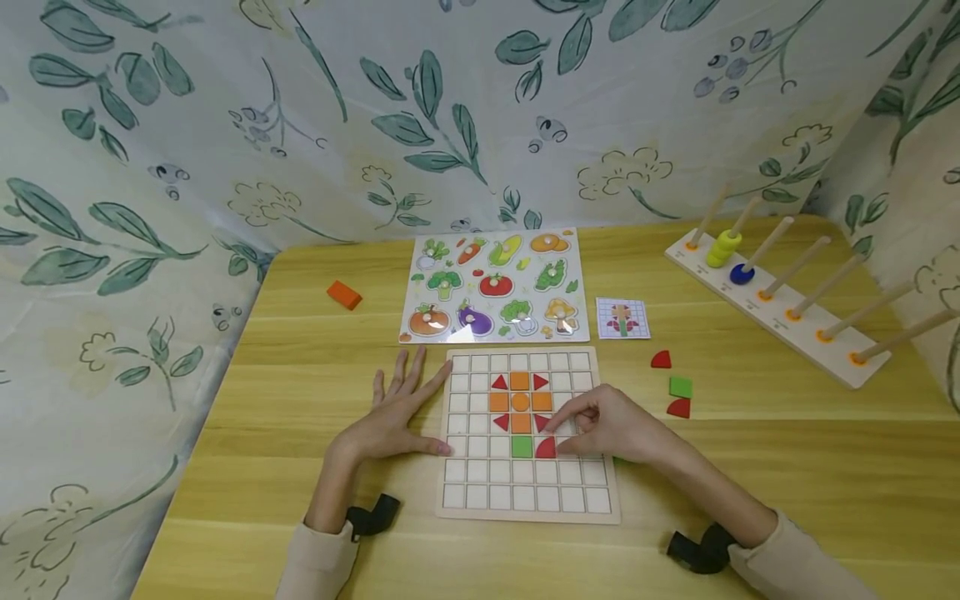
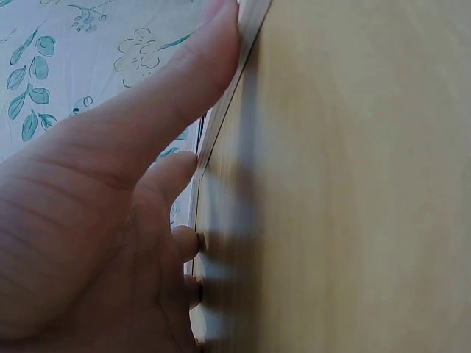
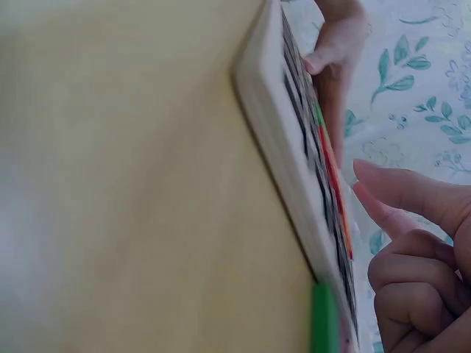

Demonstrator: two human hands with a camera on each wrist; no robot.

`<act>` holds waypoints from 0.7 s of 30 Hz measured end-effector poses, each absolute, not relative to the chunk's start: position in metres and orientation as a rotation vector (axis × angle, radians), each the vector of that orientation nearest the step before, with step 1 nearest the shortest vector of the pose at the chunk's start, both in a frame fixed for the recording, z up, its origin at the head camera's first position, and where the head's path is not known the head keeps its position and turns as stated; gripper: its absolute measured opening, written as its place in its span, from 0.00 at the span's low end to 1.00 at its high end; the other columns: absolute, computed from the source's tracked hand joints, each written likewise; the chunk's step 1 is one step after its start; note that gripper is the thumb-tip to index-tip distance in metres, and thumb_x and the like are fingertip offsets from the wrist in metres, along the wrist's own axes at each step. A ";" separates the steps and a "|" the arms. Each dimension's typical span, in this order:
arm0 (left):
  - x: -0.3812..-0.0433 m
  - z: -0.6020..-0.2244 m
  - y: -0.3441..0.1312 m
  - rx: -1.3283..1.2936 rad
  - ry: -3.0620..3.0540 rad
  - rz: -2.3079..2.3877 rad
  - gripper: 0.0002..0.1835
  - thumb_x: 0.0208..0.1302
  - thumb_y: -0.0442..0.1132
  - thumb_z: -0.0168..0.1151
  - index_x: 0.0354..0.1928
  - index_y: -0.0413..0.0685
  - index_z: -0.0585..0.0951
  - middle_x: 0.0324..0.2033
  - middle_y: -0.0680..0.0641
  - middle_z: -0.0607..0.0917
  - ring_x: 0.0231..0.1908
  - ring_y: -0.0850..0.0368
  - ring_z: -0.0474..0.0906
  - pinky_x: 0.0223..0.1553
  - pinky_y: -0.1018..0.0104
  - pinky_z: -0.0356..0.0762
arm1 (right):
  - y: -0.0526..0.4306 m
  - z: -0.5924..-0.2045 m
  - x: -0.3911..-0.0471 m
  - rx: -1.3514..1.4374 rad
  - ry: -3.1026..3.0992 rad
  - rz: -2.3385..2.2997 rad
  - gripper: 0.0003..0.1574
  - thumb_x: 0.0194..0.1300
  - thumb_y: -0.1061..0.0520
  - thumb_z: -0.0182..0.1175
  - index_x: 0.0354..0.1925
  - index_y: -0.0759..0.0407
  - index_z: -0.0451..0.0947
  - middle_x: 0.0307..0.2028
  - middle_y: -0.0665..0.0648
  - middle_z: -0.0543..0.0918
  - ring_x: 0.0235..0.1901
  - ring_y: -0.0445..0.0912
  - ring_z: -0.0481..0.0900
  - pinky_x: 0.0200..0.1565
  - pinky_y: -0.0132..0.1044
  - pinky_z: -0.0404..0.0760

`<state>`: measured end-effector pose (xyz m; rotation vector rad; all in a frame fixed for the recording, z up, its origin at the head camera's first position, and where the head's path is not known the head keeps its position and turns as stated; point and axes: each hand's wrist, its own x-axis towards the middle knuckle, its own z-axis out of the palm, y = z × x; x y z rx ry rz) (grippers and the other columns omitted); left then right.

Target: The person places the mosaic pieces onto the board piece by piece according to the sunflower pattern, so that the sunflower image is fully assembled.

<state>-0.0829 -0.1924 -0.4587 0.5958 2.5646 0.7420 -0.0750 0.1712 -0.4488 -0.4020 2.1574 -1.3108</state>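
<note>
A wooden grid board (image 1: 480,498) lies in front of the person, with orange, red and green pieces in its cells. My left hand (image 1: 390,421) has its fingers spread along the board's left edge, the thumb tip at the rim. Over the right half of the board is my right hand (image 1: 618,425), thumb and index finger extended, the other fingers curled in. Those two fingertips are close to a red quarter-circle (image 1: 546,448), which lies in a cell beside a green square (image 1: 522,447). Nothing shows between them in the right wrist view.
Right of the board lie red quarter-circles (image 1: 661,360) and a green square (image 1: 681,387); another green piece (image 3: 324,316) is at its edge. A pattern card (image 1: 622,319), a vegetable puzzle (image 1: 495,312), a peg stand (image 1: 780,312) and an orange block (image 1: 344,294) are farther back.
</note>
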 end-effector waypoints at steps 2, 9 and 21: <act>-0.083 -0.459 -0.192 0.596 2.563 0.743 0.64 0.53 0.61 0.78 0.84 0.62 0.47 0.82 0.41 0.26 0.79 0.36 0.12 0.72 0.25 0.13 | 0.178 -0.443 -0.079 -0.387 2.173 -1.322 0.14 0.57 0.56 0.78 0.43 0.55 0.91 0.16 0.48 0.61 0.19 0.40 0.59 0.24 0.31 0.57; -0.083 -0.460 -0.193 0.599 2.569 0.745 0.63 0.53 0.62 0.78 0.84 0.62 0.48 0.82 0.41 0.26 0.79 0.35 0.13 0.71 0.25 0.14 | 0.214 -0.426 -0.093 -0.270 2.305 -1.276 0.17 0.62 0.50 0.75 0.48 0.53 0.90 0.19 0.49 0.62 0.21 0.43 0.62 0.25 0.33 0.61; -0.082 -0.459 -0.193 0.600 2.569 0.736 0.63 0.53 0.62 0.78 0.84 0.63 0.47 0.82 0.41 0.26 0.80 0.36 0.13 0.72 0.25 0.14 | 0.301 -0.435 -0.127 -0.059 2.460 -1.192 0.28 0.69 0.47 0.69 0.61 0.58 0.82 0.20 0.48 0.59 0.22 0.44 0.61 0.28 0.38 0.60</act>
